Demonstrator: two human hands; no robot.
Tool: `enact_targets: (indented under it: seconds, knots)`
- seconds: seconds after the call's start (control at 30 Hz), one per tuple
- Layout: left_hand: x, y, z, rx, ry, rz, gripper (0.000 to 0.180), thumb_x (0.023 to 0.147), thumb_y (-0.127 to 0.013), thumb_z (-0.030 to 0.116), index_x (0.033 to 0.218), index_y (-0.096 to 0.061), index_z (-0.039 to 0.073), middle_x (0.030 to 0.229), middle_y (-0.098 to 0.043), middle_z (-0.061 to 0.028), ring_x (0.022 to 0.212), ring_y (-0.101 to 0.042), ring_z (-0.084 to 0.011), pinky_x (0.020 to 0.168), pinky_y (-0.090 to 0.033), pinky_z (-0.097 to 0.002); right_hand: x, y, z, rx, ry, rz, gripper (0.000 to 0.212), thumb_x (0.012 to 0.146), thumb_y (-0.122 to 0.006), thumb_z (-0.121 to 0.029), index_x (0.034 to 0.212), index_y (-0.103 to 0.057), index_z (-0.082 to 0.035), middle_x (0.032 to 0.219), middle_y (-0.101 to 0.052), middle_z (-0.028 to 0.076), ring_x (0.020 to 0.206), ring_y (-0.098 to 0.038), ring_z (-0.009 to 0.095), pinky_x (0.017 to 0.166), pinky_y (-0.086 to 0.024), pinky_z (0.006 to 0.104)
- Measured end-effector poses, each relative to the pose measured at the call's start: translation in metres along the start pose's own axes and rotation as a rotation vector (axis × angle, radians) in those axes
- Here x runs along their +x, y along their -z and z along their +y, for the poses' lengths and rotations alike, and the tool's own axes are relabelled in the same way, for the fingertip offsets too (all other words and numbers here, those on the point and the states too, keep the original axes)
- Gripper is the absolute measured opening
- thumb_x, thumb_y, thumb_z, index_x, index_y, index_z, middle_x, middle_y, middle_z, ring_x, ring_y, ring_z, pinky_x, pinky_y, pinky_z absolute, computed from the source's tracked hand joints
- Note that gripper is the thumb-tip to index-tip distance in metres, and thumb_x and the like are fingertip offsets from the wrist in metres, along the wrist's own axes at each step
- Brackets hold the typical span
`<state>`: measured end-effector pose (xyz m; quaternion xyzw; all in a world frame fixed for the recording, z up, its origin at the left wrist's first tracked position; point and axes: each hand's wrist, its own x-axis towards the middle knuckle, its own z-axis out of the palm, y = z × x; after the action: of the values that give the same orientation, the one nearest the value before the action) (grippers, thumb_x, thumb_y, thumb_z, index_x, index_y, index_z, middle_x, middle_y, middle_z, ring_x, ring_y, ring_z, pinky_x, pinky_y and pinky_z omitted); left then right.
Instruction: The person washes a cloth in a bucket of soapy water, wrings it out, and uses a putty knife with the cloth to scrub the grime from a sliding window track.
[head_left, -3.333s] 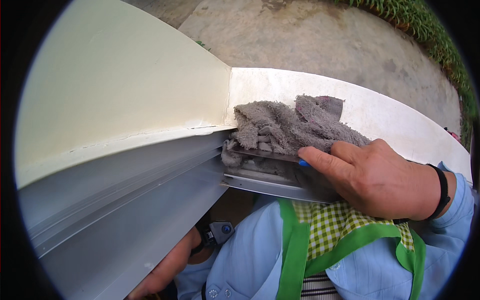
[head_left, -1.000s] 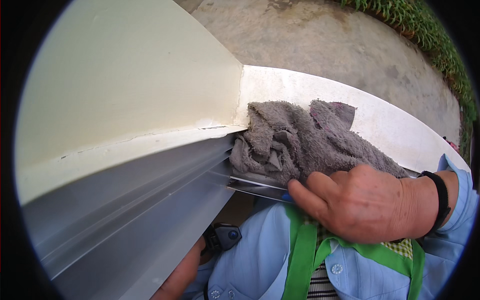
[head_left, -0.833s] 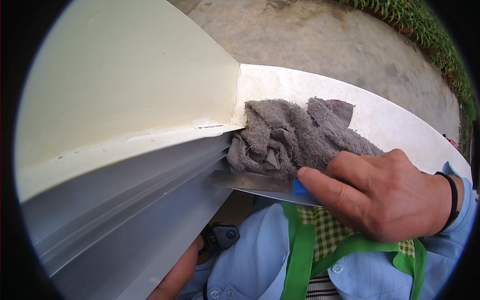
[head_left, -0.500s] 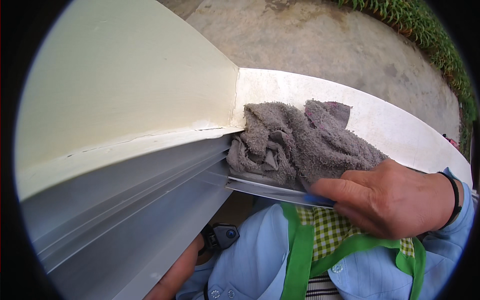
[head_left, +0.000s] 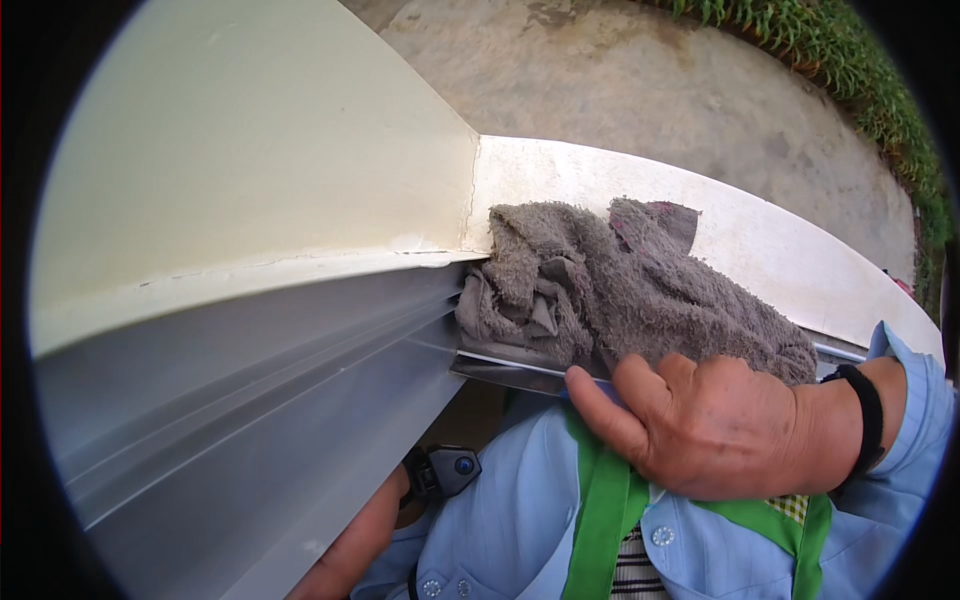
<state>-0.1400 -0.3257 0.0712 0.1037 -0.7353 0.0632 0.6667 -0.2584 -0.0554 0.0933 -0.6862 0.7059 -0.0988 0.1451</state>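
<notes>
My right hand [head_left: 715, 425] is closed at the inner edge of the window sill, its forefinger and thumb along the metal rail [head_left: 515, 377]. A bit of a blue object [head_left: 607, 390] shows under its fingers; the hand hides most of it, so its kind is unclear. Right above the knuckles a crumpled grey-brown towel [head_left: 650, 285] lies on the sill, bunched into the corner. At the lower left, my left hand [head_left: 355, 545] is partly behind the grey metal window frame [head_left: 270, 430]; its fingers are hidden.
A cream wall [head_left: 260, 140] rises on the left and meets the white outer ledge [head_left: 780, 240] at a corner. Beyond the ledge lies concrete ground [head_left: 640, 100] with green plants [head_left: 840, 60] along its far edge. A small camera [head_left: 455, 468] sits on my left wrist.
My right hand has slid left along the rail and turned, with its knuckles now against the towel's lower edge. Less of the blue object shows. The towel and left arm stay nearly the same.
</notes>
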Motion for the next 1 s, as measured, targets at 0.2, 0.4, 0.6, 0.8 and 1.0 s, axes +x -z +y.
enact_targets:
  seconds: [0.2, 0.4, 0.6, 0.8, 1.0]
  knots:
    - [0.000, 0.000, -0.002, 0.001, -0.017, -0.010, 0.050, 0.108, -0.019, 0.035, 0.123, -0.046, -0.004, 0.116, -0.055, -0.0141, 0.094, -0.057, -0.0167, 0.081, -0.052, -0.0302, -0.001, -0.010, -0.017, -0.233, -0.073, 0.066, 0.046, 0.080, -0.055, -0.012, 0.124, -0.063, -0.003, 0.086, -0.056, 0.015, 0.053, -0.045, 0.013, 0.036, -0.034, 0.0256]
    - [0.003, -0.005, -0.007, 0.015, -0.074, -0.025, 0.050, 0.108, -0.019, 0.035, 0.122, -0.046, -0.004, 0.115, -0.056, -0.0139, 0.093, -0.057, -0.0167, 0.080, -0.052, -0.0301, 0.005, -0.013, -0.021, -0.288, -0.119, 0.048, 0.046, 0.080, -0.056, -0.012, 0.125, -0.064, -0.004, 0.081, -0.054, 0.013, 0.052, -0.043, 0.012, 0.036, -0.032, 0.0248]
    - [0.008, -0.008, 0.004, -0.031, 0.031, -0.025, 0.049, 0.108, -0.018, 0.033, 0.124, -0.045, -0.005, 0.115, -0.055, -0.0145, 0.097, -0.056, -0.0168, 0.082, -0.051, -0.0305, 0.006, -0.009, -0.006, 0.162, -0.168, 0.001, 0.049, 0.081, -0.056, -0.010, 0.127, -0.058, 0.004, 0.074, -0.052, 0.011, 0.050, -0.055, 0.022, 0.036, -0.043, 0.0367]
    - [0.008, 0.000, -0.004, -0.082, 0.033, 0.010, 0.050, 0.108, -0.019, 0.033, 0.128, -0.042, -0.006, 0.119, -0.053, -0.0162, 0.102, -0.055, -0.0184, 0.084, -0.051, -0.0316, 0.006, 0.001, 0.030, 0.709, -0.109, -0.152, 0.057, 0.080, -0.055, -0.007, 0.132, -0.041, 0.013, 0.093, -0.061, 0.024, 0.071, -0.066, 0.037, 0.063, -0.056, 0.0443]
    - [0.003, -0.004, -0.003, -0.094, 0.027, 0.006, 0.051, 0.108, -0.020, 0.035, 0.131, -0.039, -0.006, 0.123, -0.050, -0.0177, 0.105, -0.054, -0.0202, 0.085, -0.051, -0.0328, -0.001, 0.004, 0.029, 0.763, -0.151, -0.138, 0.059, 0.082, -0.054, -0.007, 0.135, -0.040, 0.013, 0.095, -0.059, 0.022, 0.065, -0.065, 0.035, 0.057, -0.055, 0.0413]
